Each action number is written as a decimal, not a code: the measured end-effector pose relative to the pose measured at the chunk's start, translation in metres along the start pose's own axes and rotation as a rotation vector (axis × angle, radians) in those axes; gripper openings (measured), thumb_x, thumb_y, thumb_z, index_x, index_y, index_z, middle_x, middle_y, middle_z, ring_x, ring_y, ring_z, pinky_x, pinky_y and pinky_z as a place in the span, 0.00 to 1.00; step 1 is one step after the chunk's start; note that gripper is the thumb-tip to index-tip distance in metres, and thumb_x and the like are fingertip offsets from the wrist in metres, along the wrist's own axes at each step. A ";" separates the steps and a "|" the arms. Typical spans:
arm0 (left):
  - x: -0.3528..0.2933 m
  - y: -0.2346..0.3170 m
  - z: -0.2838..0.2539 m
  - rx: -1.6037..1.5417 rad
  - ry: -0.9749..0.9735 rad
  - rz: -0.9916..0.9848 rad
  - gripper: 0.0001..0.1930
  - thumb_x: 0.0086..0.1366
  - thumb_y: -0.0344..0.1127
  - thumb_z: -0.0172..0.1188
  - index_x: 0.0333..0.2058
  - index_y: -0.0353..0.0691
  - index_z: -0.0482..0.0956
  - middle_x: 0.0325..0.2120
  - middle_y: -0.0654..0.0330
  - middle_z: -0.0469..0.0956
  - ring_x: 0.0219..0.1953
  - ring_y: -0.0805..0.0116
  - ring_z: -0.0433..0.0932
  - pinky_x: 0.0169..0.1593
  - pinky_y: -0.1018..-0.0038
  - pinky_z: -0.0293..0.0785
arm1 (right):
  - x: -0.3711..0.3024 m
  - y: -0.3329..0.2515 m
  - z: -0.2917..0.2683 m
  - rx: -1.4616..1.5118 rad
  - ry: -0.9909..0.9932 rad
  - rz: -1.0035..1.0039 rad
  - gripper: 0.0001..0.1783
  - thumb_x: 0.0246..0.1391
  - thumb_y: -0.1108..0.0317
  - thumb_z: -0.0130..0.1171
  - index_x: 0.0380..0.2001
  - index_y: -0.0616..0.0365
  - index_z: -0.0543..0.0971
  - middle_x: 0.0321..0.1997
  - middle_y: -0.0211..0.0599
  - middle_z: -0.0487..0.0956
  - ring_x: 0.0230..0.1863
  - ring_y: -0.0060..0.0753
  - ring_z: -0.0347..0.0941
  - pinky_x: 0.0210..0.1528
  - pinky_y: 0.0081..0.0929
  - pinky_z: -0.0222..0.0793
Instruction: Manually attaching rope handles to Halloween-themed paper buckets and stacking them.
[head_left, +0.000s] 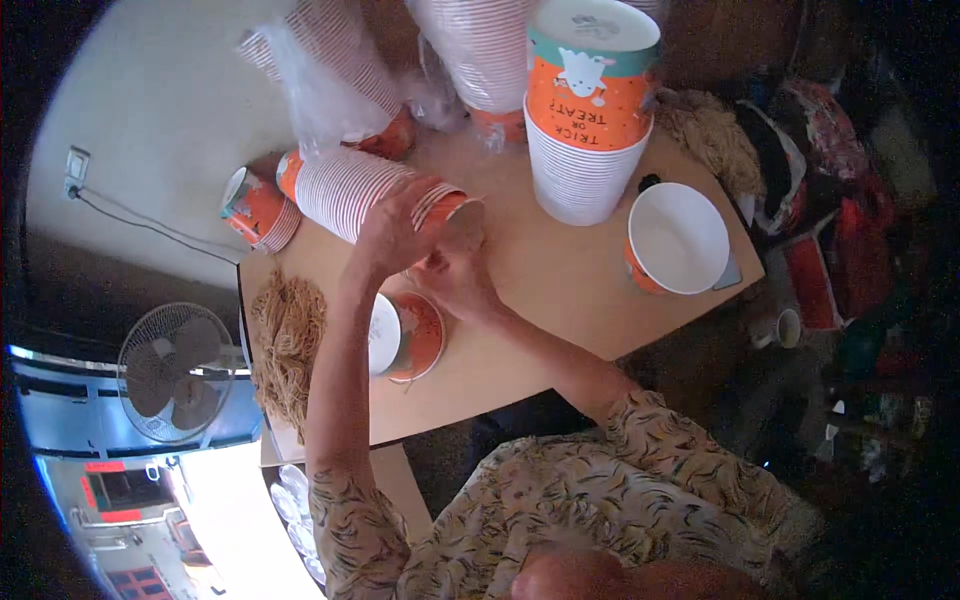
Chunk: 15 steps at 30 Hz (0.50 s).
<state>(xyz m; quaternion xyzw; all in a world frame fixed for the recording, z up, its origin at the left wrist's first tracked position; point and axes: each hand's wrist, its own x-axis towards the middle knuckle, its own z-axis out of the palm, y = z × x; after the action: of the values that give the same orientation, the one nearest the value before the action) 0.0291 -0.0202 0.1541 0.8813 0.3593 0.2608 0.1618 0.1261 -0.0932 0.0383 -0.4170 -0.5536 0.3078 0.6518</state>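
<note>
A long nested stack of orange-and-white paper cups (340, 190) lies on its side across the table. My left hand (395, 225) is wrapped round the near end of this stack, fingers closed on it. Just below, my right hand (455, 275) is close against the same end, its fingers curled in and partly hidden; I cannot make out what they hold. Under my wrists an orange paper tub (425, 335) with a green band lies on its side, its white base to the left.
An upside-down stack of orange tubs (590, 110) stands at the back, a white-lined tub (680, 240) at the right. Bagged cup stacks (475, 50) stand behind. Tan string bundles (285, 340) lie at the left edge, beside a fan (177, 372). A short cup stack (260, 210) rests far left.
</note>
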 end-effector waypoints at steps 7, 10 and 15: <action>0.002 -0.019 0.019 0.288 -0.285 -0.012 0.39 0.50 0.39 0.69 0.63 0.46 0.70 0.65 0.53 0.68 0.71 0.52 0.61 0.71 0.49 0.54 | 0.001 0.035 -0.048 -0.265 0.238 0.174 0.14 0.51 0.72 0.65 0.43 0.61 0.79 0.38 0.43 0.80 0.38 0.39 0.80 0.39 0.36 0.76; 0.000 -0.022 0.021 0.294 -0.255 0.006 0.40 0.48 0.36 0.68 0.64 0.50 0.69 0.66 0.57 0.67 0.72 0.54 0.58 0.72 0.48 0.50 | 0.016 0.048 -0.053 -0.411 0.317 0.015 0.18 0.48 0.73 0.65 0.44 0.61 0.78 0.41 0.44 0.78 0.43 0.44 0.78 0.45 0.38 0.75; -0.003 -0.024 0.023 0.320 -0.222 0.014 0.39 0.48 0.32 0.66 0.64 0.51 0.70 0.66 0.57 0.68 0.72 0.54 0.59 0.72 0.48 0.51 | 0.034 0.056 -0.058 -0.383 0.156 -0.077 0.19 0.44 0.75 0.65 0.43 0.61 0.78 0.43 0.45 0.77 0.48 0.49 0.75 0.51 0.40 0.72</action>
<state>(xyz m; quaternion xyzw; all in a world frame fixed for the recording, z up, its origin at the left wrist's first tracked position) 0.0275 -0.0083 0.1228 0.9216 0.3700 0.1026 0.0564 0.1933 -0.0503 0.0025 -0.5344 -0.5653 0.1386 0.6129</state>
